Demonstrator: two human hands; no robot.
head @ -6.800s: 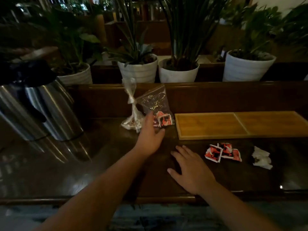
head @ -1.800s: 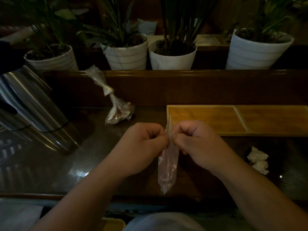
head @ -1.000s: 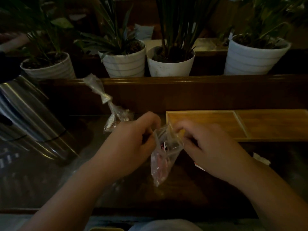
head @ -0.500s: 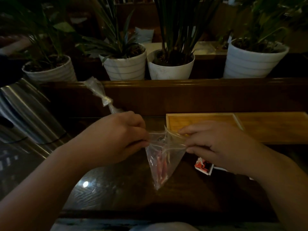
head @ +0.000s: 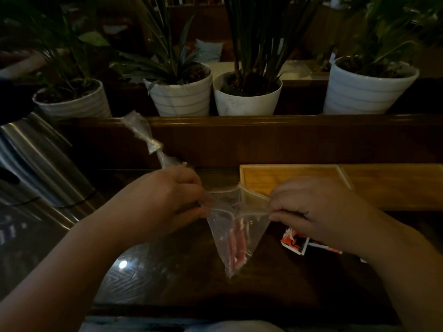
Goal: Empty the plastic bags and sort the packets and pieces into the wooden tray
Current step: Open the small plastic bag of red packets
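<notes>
Now left hand (head: pixel 165 200), right hand (head: pixel 318 212) each grip-pinch clear bag (head: pixel 236 236) mouth edge; bag hangs between.

The left hand (head: pixel 165 200) and right hand (head: pixel 318 212) pinch opposite sides of an open plastic bag (head: pixel 236 233) held above the table (head: pixel 167 271), packets inside at its bottom. A tied bag (head: pixel 148 140) stands behind the left hand. The wooden tray (head: pixel 359 185) lies behind the right hand; loose packets (head: pixel 294 242) lie beneath it. Potted plants (head: pixel 182 92) line the ledge behind.
</notes>
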